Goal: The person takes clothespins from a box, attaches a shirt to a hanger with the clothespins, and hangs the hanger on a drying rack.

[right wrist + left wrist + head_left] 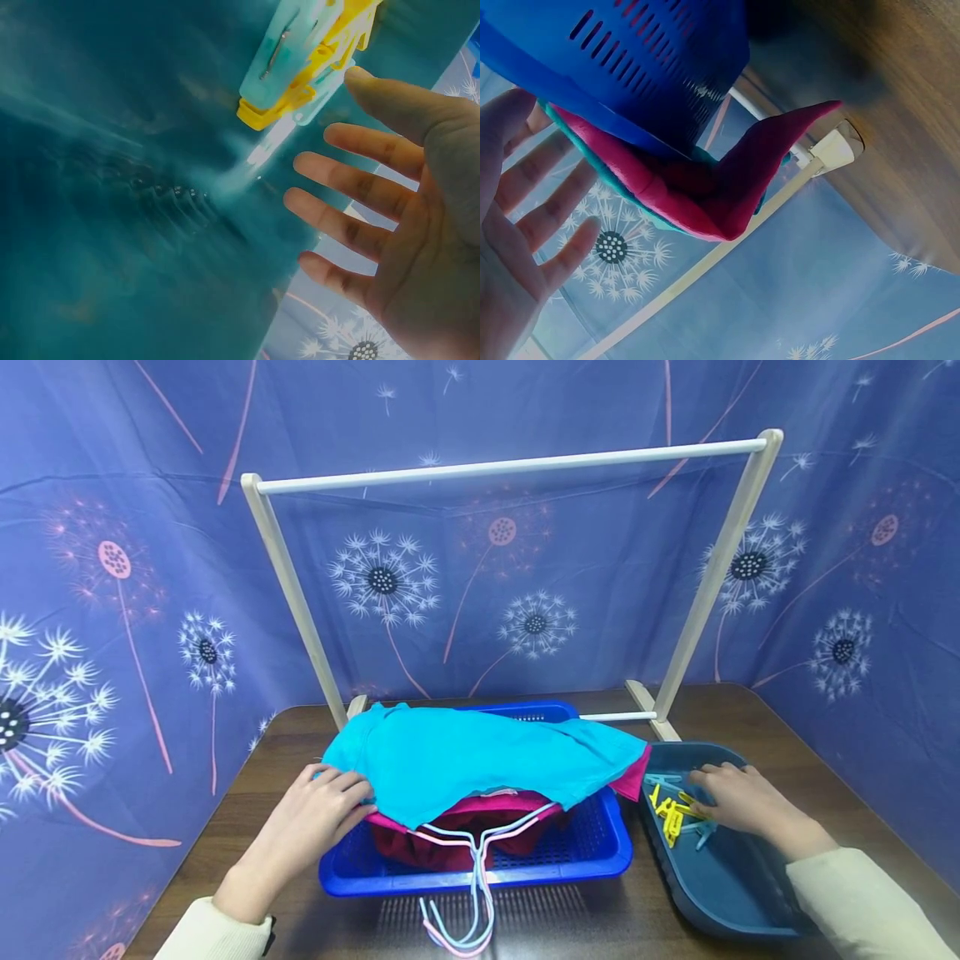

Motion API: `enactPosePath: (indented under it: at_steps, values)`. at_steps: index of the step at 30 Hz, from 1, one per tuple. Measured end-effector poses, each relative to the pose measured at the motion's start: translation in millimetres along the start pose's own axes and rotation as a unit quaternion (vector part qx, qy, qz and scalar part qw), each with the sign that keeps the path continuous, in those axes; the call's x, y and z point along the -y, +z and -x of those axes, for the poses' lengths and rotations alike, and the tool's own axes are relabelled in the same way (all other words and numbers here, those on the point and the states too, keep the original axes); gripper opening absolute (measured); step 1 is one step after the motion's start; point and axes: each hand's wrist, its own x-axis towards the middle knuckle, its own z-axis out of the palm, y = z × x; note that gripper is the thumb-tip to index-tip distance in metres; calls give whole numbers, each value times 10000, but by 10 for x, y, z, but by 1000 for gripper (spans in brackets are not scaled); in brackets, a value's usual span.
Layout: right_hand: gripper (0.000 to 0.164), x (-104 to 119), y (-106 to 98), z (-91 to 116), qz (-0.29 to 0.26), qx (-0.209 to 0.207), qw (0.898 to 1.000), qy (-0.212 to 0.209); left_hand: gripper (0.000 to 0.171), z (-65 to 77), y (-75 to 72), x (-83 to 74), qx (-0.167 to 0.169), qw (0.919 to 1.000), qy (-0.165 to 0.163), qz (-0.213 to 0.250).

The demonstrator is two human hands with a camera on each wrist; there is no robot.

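Observation:
A turquoise shirt (457, 752) lies over a blue basket (547, 881), with magenta cloth (660, 191) beneath it. Pale blue and pink clothes hangers (480, 860) stick out of the neck opening, their hooks toward the front. My left hand (322, 810) is at the shirt's left edge. In the left wrist view its thumb is by the cloth and the other fingers are spread. Over a dark teal bin (735, 885) at the right, my right hand (742, 797) reaches in with fingers extended. Its fingertips are right by yellow clothespins (672, 822) and light blue clothespins (281, 56).
Dark red cloth (442, 847) sits inside the basket. Behind it stands a rack with a white top rail (517, 467) and wooden side posts (712, 581). A blue dandelion-print curtain (465, 585) surrounds the brown wooden table (247, 793).

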Motion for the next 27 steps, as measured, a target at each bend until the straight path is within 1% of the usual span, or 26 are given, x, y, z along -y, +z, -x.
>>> enactPosePath:
  at_steps: [7,10,14,21,27]
  values:
    - [45,9,50,-23,42,239,9997,69,15,10,11,6,-127,9999,61,-99]
    - [45,2,76,-24,12,335,9994,105,15,8,14,10,-210,9997,51,-65]
    - [45,-17,99,-26,-43,364,9993,86,14,6,4,12,-280,9996,26,6]
    - [42,-15,120,-45,-198,460,9986,145,15,2,-22,20,-285,9994,-157,142]
    - [35,11,147,-74,-90,341,9993,87,17,-13,-26,38,-545,9978,-275,244]
